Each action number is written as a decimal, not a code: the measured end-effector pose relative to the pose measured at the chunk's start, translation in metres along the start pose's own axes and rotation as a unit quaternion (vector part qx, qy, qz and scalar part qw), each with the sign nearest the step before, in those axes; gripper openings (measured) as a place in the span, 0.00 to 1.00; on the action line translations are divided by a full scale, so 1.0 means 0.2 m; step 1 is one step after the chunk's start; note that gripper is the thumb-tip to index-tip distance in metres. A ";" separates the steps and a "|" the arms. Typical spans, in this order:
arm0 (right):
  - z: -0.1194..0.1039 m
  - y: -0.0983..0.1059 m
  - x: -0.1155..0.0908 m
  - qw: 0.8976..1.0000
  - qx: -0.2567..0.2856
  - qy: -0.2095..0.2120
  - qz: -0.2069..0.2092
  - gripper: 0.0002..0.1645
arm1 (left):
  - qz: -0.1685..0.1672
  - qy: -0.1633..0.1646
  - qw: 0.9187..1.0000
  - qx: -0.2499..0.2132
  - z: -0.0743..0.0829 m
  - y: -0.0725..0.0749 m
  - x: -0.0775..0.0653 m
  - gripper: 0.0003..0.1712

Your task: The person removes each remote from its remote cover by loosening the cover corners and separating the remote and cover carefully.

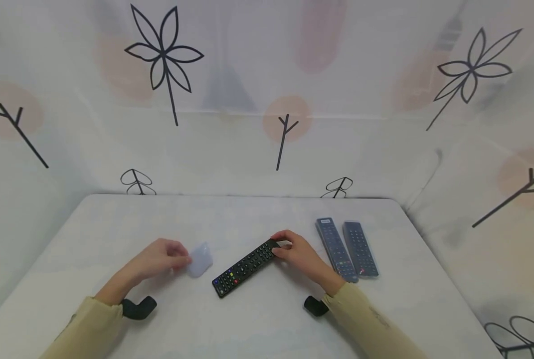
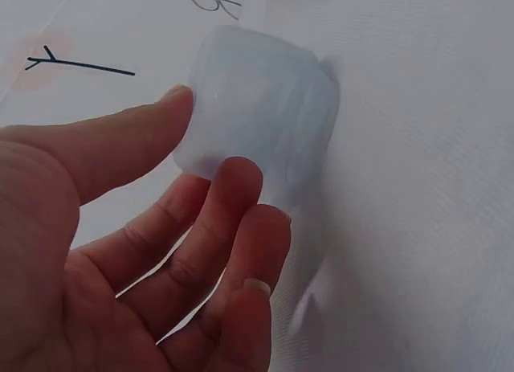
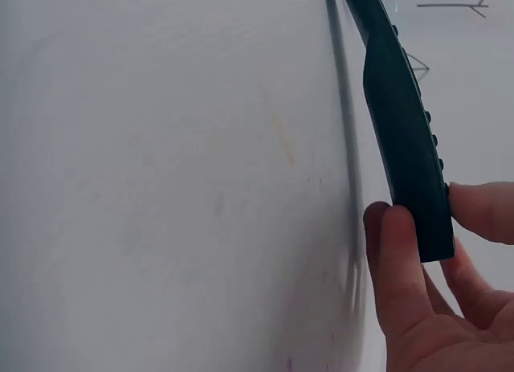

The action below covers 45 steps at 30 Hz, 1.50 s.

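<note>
My left hand (image 1: 161, 258) pinches a small pale-blue, translucent piece (image 2: 261, 107) that looks soft and has rounded corners. Its exact kind cannot be made out. In the left wrist view the thumb presses its left edge and fingers meet its lower edge. A black remote control (image 1: 245, 269) lies slantwise across the middle in the head view, its buttons facing up. At its upper right end my right hand (image 1: 300, 252) grips it, thumb on the button side and fingers on the back, as the right wrist view shows. The left end of the remote is near the pale-blue piece, apart from it.
Two more remotes, a longer one (image 1: 337, 249) and a shorter one (image 1: 360, 249), lie side by side right of my right hand, apparently in clear covers. They are on a white-covered table (image 1: 249, 329). A patterned cloth wall (image 1: 240, 149) rises behind it.
</note>
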State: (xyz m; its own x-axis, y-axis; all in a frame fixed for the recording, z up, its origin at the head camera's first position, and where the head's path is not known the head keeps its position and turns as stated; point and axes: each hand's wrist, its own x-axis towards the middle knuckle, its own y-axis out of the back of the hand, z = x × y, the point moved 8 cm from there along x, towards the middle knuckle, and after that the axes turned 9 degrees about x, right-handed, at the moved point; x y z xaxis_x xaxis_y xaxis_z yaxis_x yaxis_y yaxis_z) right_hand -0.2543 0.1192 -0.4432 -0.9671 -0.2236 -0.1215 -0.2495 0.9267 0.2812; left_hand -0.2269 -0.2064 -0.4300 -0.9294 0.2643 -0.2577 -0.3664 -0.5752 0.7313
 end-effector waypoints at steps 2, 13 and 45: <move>0.00 -0.02 0.02 1.000 0.007 0.006 0.001 0.18 | -0.002 -0.002 1.000 0.003 0.00 -0.01 0.00 0.12; -0.09 -0.20 0.14 0.999 0.011 0.039 -0.035 0.21 | -0.007 -0.011 1.000 0.018 0.00 -0.02 0.01 0.14; -0.13 -0.43 0.25 0.993 0.117 0.032 -0.015 0.26 | -0.056 -0.051 0.997 -0.019 0.06 -0.07 0.01 0.13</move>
State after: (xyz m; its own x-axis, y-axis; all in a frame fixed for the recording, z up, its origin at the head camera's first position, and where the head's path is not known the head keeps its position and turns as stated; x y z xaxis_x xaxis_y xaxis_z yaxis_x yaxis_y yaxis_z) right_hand -0.2826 0.0204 -0.4492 -0.9624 -0.2640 -0.0646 -0.2673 0.9624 0.0488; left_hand -0.2240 -0.1882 -0.4332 -0.8740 0.4050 -0.2684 -0.4702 -0.5659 0.6773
